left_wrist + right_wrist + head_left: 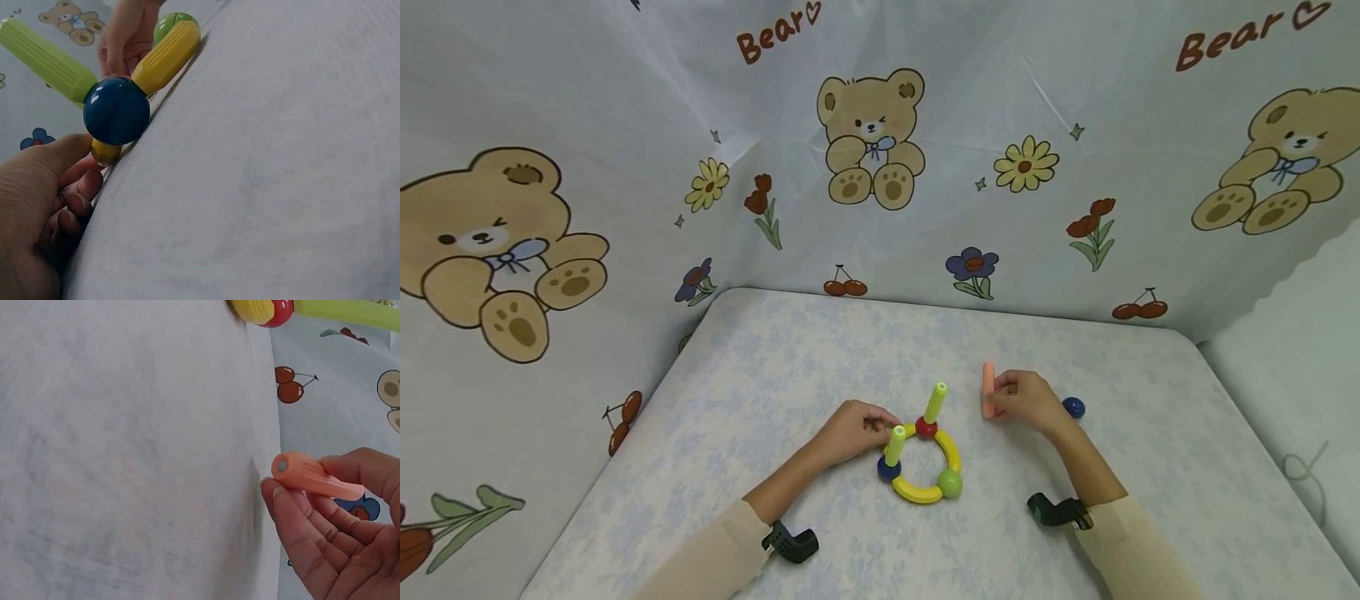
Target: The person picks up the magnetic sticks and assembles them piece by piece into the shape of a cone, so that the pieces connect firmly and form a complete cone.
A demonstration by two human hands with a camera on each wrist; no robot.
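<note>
A ring of curved yellow magnetic rods [917, 493] joined by balls lies on the table. Its balls are a blue ball [889, 468], a red ball [927, 427] and a light green ball [951, 483]. Lime green sticks rise from the blue and red balls. At the ring's left side, my left hand [855, 429] pinches a curved yellow rod [105, 152] beside the blue ball. Right of the ring, my right hand [1026, 400] holds a salmon-orange magnetic stick [315, 475] between thumb and fingers, its grey metal end showing in the right wrist view.
A loose dark blue ball [1073, 407] lies on the table just right of my right wrist. Behind the patterned table [760, 350] hangs a curtain [940, 100] printed with bears and flowers. A thin white cord [1307, 475] is at the far right.
</note>
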